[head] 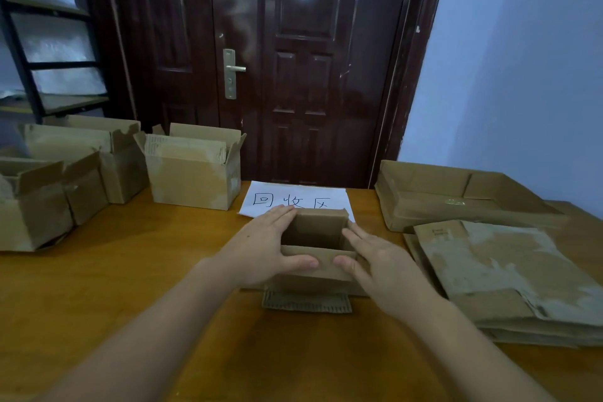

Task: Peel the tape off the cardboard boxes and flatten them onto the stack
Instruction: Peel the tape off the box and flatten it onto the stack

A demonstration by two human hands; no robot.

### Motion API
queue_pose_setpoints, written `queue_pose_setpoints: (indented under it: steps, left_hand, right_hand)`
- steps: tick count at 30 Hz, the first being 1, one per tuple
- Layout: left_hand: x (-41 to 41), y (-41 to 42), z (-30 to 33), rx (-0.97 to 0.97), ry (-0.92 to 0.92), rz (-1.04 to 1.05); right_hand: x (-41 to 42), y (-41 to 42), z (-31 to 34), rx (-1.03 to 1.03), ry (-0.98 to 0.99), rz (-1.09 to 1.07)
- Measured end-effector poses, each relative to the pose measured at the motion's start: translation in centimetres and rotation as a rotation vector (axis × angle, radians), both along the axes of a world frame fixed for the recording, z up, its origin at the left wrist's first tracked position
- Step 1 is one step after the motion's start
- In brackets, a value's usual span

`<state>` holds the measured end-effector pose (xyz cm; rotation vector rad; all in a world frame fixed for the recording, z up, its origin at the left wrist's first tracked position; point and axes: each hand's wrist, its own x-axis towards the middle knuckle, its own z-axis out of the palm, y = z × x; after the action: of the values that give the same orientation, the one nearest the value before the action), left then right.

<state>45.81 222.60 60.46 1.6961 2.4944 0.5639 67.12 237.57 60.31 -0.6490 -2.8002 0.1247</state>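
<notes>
both hands, left hand (261, 250) and right hand (380, 266), grip the light, stiff small box (315, 238) at nine and three o'clock, best pressed at opposite corners.

A dark door, a shelf rack and a handwritten sheet around a wooden worktop

The brown wooden worktop (98, 287) ran across the foreground, with a white paper sheet (295, 197) bearing handwritten black characters lying at its far edge; behind it stood a glossy dark-brown panelled door (293, 59) fitted with a pale metal lever handle (233, 70), a black metal shelf rack (42, 52) with wooden boards stood to the left, and a plain pale-blue wall (522, 75) filled the right side
</notes>
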Motion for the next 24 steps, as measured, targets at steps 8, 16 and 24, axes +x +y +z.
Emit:
queue_pose_setpoints:
  steps: [8, 16, 24]
  left_hand:
    - [1.4, -1.0, 0.1, 0.063, 0.001, 0.01]
    - [1.4, -2.9, 0.4, 0.213, -0.444, 0.084]
    - [7.2, -2.3, 0.0, 0.211, -0.079, -0.148]
  right_hand:
    - [-1.5, -1.1, -3.3, -0.361, 0.302, -0.009]
    - [-2.3, 0.0, -3.1, -0.469, 0.34, -0.105]
    - [-1.5, 0.0, -0.3, -1.052, 0.64, -0.082]
